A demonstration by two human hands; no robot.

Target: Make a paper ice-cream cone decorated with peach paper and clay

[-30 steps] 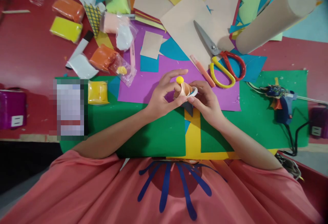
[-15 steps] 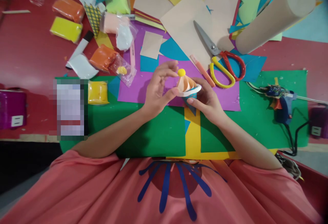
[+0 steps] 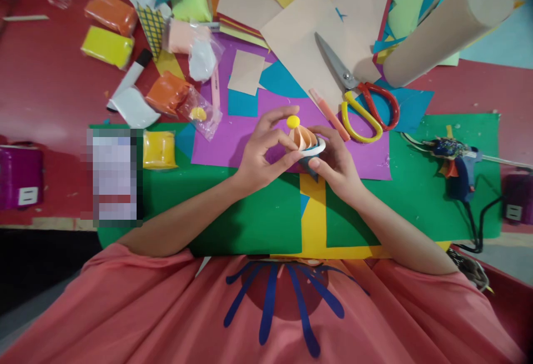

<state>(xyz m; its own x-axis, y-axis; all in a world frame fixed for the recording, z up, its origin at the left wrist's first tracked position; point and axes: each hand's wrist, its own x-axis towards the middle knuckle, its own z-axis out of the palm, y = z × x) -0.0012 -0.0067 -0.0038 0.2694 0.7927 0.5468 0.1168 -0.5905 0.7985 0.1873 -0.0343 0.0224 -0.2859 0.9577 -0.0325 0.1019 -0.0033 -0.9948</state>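
A small paper cone [image 3: 310,167] in blue is held up between my hands, point down. Peach-coloured folds [image 3: 303,138] rise from its top, with a yellow ball [image 3: 293,122] above them. Around the rim runs a white strip [image 3: 313,150]. My right hand [image 3: 339,164] grips the cone from the right side, thumb in front. On the left, my left hand [image 3: 264,150] pinches the end of the white strip between thumb and index finger, its other fingers raised near the yellow ball.
Scissors [image 3: 350,84] and an orange marker [image 3: 330,115] lie behind my hands on coloured paper. Clay packets [image 3: 159,150] are at the left. A glue gun [image 3: 460,172] rests at the right, and a beige roll [image 3: 445,31] at the back right.
The cone has tilted a little and turned in my hands. My left hand's thumb and index finger have come together on the white strip, further right than before.
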